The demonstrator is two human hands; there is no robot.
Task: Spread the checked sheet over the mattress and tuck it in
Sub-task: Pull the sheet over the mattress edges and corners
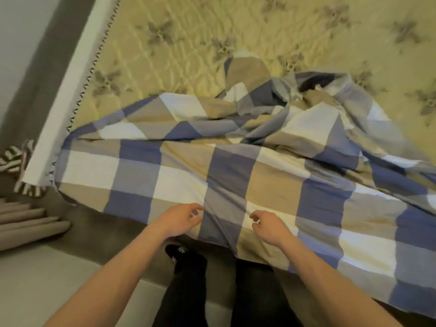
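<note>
The person stands at the near edge of the mattress point(188, 31), with both bare arms reaching out over it. The checked sheet point(236, 180) has big squares of blue, white and tan. It lies on the near part of the mattress and hangs down over the near edge in front of the person's legs. It also wraps over the near left corner. Toward the middle of the mattress the sheet is bunched up in a crumpled heap with many folds. The far part of the mattress is bare, and I can see its yellow quilted top with grey flower shapes. Its white side point(70, 90) shows along the left edge.

The left hand point(178, 220) and the right hand point(270, 230) are close together, right at the near edge, over the sheet. A dark blue square lies between them. The fingers of both hands are loosely bent and hold nothing. I cannot tell if the fingertips touch the sheet or sit just above it.

Below the arms are dark trousers point(254, 291) and one dark shoe point(175, 251) on the floor. A striped cloth point(14, 159) sits beside the near left corner of the mattress, and some beige folds point(28, 223) lie just below it.
</note>
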